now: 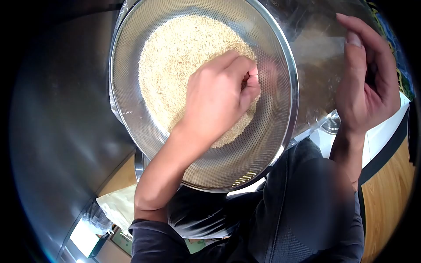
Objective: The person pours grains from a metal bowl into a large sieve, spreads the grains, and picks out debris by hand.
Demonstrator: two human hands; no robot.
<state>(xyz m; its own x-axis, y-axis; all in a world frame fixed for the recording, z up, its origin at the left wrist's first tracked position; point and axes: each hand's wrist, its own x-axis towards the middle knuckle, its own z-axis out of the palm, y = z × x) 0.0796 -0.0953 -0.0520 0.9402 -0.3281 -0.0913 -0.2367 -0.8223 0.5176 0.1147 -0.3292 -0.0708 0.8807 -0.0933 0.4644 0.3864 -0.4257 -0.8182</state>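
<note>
A round metal mesh strainer (pixel 274 144) holds a broad bed of pale, rice-like grains (pixel 175 57). My left hand (pixel 219 90) reaches in over the grains, its fingers curled and the thumb pressed to the index finger. Whatever lies in that pinch, if anything, is too small or hidden to make out. To the right, outside the strainer's rim, my right hand (pixel 368 79) is raised with thumb and fingers apart and slightly curved. Nothing shows between them.
Clear plastic sheeting (pixel 313 52) lies beneath and to the right of the strainer. My dark-trousered legs (pixel 272 210) are just below it. A dark smooth surface (pixel 61 109) fills the left side, and wooden flooring (pixel 386 206) shows at lower right.
</note>
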